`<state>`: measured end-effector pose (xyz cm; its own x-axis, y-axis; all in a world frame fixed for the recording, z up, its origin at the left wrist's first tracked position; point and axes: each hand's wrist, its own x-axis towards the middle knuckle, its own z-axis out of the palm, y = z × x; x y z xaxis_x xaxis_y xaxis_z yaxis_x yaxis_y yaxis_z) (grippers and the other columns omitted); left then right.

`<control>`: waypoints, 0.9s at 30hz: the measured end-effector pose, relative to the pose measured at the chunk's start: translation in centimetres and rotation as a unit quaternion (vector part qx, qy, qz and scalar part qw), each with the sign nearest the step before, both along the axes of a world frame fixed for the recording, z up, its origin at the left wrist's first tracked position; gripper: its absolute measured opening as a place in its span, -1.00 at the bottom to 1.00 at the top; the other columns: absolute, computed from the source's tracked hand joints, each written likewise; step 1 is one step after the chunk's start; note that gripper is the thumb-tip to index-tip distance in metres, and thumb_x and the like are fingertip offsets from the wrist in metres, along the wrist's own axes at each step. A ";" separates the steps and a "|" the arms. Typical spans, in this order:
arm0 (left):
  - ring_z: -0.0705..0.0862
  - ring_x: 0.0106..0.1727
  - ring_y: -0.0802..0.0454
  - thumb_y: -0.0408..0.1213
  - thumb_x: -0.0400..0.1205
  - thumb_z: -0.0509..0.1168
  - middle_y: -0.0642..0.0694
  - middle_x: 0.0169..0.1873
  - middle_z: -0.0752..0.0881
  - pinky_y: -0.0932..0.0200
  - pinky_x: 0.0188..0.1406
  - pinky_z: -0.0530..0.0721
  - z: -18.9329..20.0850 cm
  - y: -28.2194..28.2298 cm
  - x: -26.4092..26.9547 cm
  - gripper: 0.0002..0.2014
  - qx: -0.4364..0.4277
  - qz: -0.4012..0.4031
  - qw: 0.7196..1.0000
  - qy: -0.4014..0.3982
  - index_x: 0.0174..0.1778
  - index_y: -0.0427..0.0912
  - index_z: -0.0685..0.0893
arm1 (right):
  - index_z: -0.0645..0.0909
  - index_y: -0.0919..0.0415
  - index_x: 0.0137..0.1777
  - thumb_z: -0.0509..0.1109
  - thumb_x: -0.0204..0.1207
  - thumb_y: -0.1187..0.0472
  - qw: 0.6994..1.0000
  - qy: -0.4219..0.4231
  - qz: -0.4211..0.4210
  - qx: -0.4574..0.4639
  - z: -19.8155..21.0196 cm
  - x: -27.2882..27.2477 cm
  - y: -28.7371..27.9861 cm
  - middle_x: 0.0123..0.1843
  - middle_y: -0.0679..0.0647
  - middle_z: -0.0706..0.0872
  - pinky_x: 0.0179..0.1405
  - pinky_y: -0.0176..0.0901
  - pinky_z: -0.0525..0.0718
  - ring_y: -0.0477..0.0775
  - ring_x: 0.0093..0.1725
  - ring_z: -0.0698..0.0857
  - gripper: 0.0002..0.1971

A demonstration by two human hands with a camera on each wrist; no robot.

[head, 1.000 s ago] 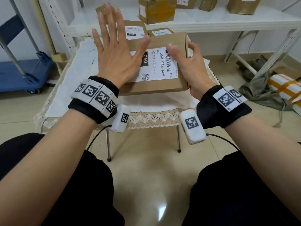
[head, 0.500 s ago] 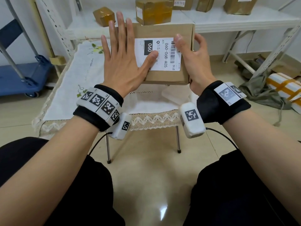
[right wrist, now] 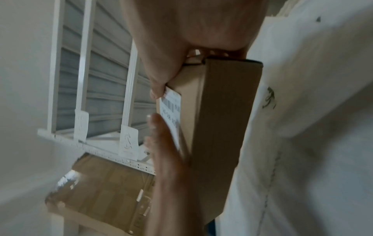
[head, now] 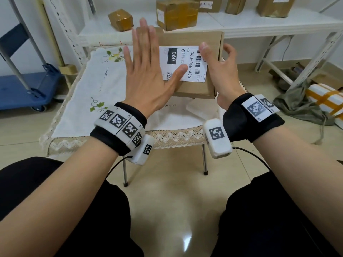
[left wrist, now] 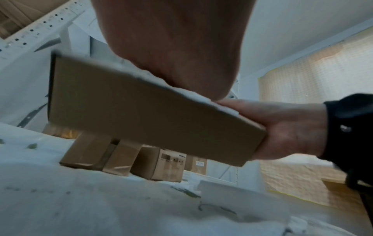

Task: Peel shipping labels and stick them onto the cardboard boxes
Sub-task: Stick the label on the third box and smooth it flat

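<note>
A flat cardboard box [head: 194, 89] is held up off the table, tilted toward me. A white shipping label [head: 185, 58] with "060" and a barcode is stuck on its upper face. My left hand [head: 146, 71] lies flat on the box's left part, fingers straight, with the thumb on the label. My right hand [head: 222, 76] grips the box's right edge, thumb on the label's barcode and fingers round the side. The left wrist view shows the box's side [left wrist: 141, 115] held by the right hand [left wrist: 282, 127]. In the right wrist view the label [right wrist: 169, 108] sits under the left hand [right wrist: 167, 159].
Below the box stands a small table under a white embroidered cloth [head: 83, 101], with a white sheet [head: 200, 110] lying on it. A white shelf behind carries several taped boxes [head: 176, 13]. A blue cart [head: 24, 89] stands at the left. Wrapped parcels [head: 324, 101] lie on the floor at the right.
The box has come up off the table and moved away toward the shelf, held between both hands. My left hand stayed flat on it and its thumb now lies on the label.
</note>
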<state>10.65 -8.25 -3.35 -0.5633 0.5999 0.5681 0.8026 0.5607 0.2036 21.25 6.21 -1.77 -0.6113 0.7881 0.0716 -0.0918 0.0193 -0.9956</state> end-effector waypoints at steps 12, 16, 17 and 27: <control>-0.25 0.80 -0.25 0.34 0.75 -0.20 -0.27 0.79 -0.22 -0.33 0.75 -0.28 0.2 -0.7 -1.8 -0.10 0.012 0.013 0.999 -0.028 0.79 -0.29 -0.22 | 0.20 0.06 0.62 0.47 0.66 -0.03 0.998 0.043 0.016 -0.037 1.0 0.8 -0.2 0.06 0.01 0.87 -0.23 -0.18 0.81 -0.05 -0.05 0.89 -0.34; -0.27 0.79 -0.29 0.38 0.72 -0.05 -0.28 0.78 -0.29 -0.35 0.74 -0.30 0.5 -1.6 -3.2 -0.02 0.086 0.040 0.989 -0.117 0.78 -0.28 -0.28 | 0.17 0.09 0.62 0.44 0.65 -0.13 0.996 0.044 -0.002 -0.076 0.4 0.7 0.8 0.13 0.01 0.84 -0.10 -0.10 0.83 -0.07 -0.06 0.89 -0.30; -0.26 0.80 -0.26 0.39 0.70 0.02 -0.24 0.78 -0.29 -0.32 0.74 -0.27 0.8 -1.7 -3.2 0.02 0.131 0.038 0.975 -0.178 0.78 -0.25 -0.29 | 0.18 0.11 0.63 0.45 0.61 -0.20 0.995 0.046 -0.004 -0.090 0.4 0.7 0.9 0.18 0.02 0.83 0.04 -0.02 0.84 -0.04 -0.01 0.89 -0.24; 0.84 0.04 0.00 -0.06 0.66 0.45 -0.01 0.01 0.81 0.02 0.03 0.83 2.0 -0.6 -0.3 -0.48 0.343 -0.141 0.691 -0.621 0.48 -0.20 0.56 | 0.33 0.05 0.66 0.34 0.64 -0.28 0.991 0.013 0.076 -0.107 -0.9 -0.3 0.6 0.26 -0.05 0.83 0.14 0.05 0.82 0.02 0.22 0.83 -0.31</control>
<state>10.36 -8.81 -1.34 -0.7880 0.6142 -0.0427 -0.1721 -0.1531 0.9731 20.94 6.80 -2.71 -0.7246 0.6857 -0.0687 -0.1041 -0.2074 -0.9727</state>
